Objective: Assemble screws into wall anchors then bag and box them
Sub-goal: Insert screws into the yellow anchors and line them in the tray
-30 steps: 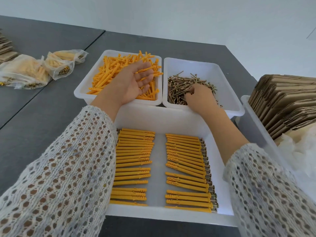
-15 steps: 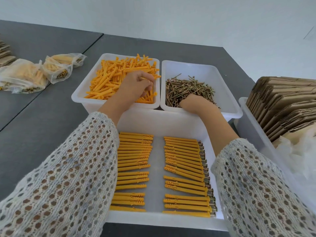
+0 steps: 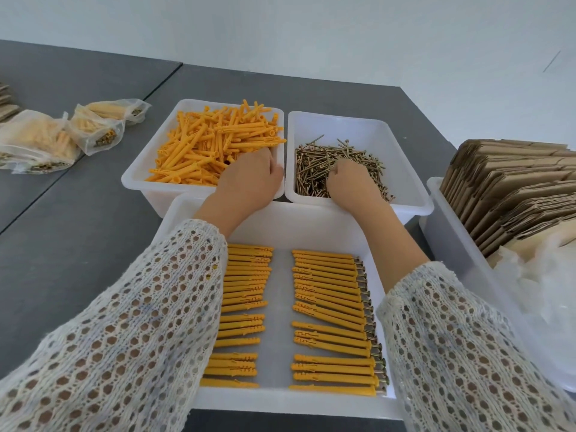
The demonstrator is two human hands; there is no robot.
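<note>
Grey worktop [image 3: 78, 229] carries my bins. My left hand [image 3: 249, 179] digs curled into the anchors [image 3: 212, 145], my right hand [image 3: 350, 182] into the screws [image 3: 314, 169]; what either grips is hidden.

At frame centre, the left hand [image 3: 249, 179] digs knuckles-up into the loose orange plastic wall anchors [image 3: 215, 145]; the right hand [image 3: 350, 182] does likewise in the brass-coloured screws [image 3: 339, 160]. Assembled anchors [image 3: 330, 313] lie in rows in the white plastic tray [image 3: 311, 226] below.
</note>
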